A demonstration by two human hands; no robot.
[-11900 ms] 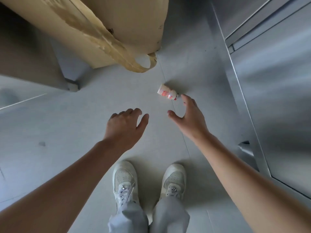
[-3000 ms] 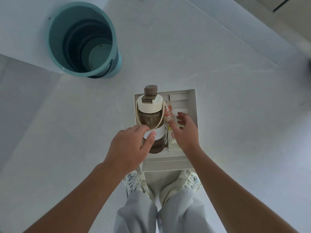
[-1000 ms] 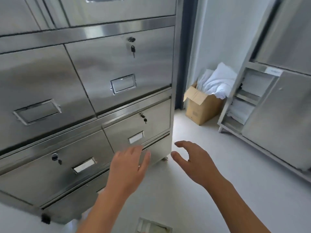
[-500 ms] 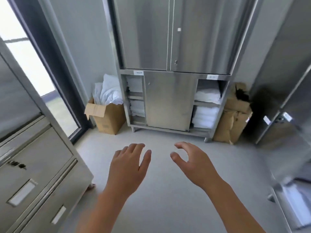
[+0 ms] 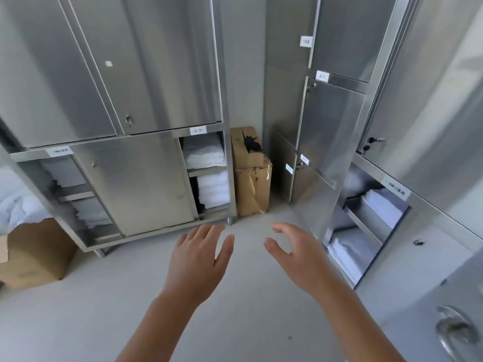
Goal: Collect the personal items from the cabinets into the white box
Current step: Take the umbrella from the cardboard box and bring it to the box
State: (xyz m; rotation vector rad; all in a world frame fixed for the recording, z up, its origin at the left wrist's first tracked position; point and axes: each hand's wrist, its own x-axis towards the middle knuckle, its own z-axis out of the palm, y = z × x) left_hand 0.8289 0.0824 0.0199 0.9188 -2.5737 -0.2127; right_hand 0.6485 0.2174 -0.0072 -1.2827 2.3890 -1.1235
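The steel cabinets (image 5: 136,184) fill the wall ahead and the right side, grey and shiny with small paper labels; I judge their doors stiff and smooth, best taken at the free edge. On the open shelves lie stacks of folded white cloth (image 5: 213,189), probably soft and light, but no personal item and no white box is in view. The left hand (image 5: 198,262) and the right hand (image 5: 298,259) hang over the floor (image 5: 248,322) near each other, both empty, the left with straight fingers, the right loosely spread.
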